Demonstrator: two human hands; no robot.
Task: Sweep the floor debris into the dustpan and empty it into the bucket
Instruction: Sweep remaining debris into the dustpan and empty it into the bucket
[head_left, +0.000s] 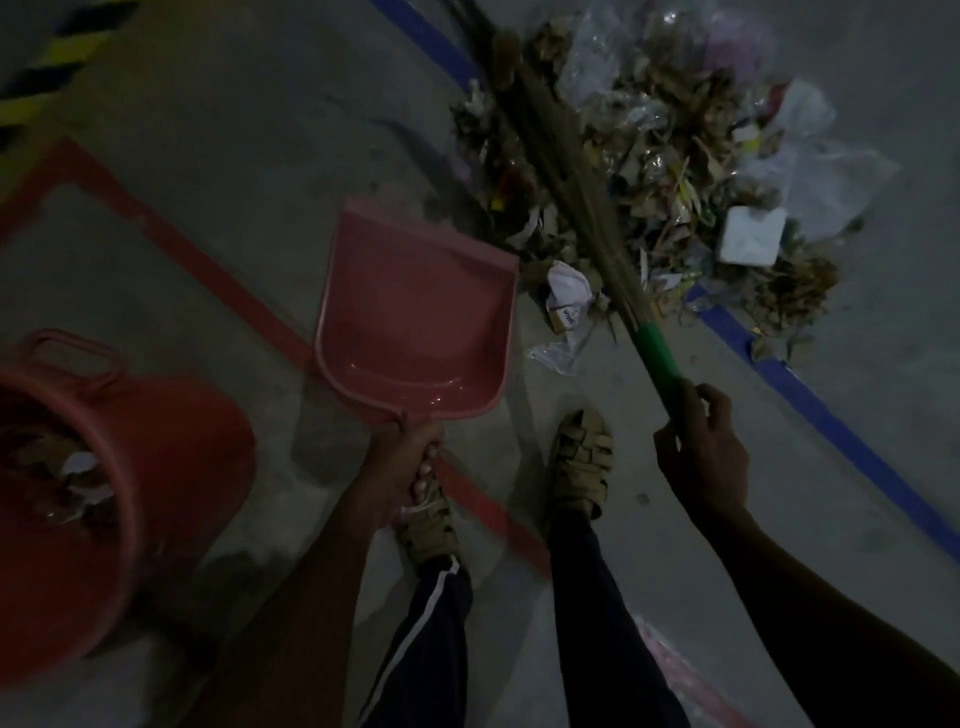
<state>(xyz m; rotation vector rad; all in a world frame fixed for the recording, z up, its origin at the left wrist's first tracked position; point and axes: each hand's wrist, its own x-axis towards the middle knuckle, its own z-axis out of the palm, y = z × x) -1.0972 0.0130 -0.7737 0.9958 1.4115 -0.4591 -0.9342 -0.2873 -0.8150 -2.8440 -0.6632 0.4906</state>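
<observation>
Left hand (402, 467) curled round pink dustpan (415, 317) handle; right hand (698, 447) clasped green broom (582, 208) handle, bristles across debris (675, 171); red bucket (130, 493) at left.

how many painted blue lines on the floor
2: one blue line runs from under the debris pile toward the lower right; another blue line at top centre. They may join, hidden under the pile.
</observation>
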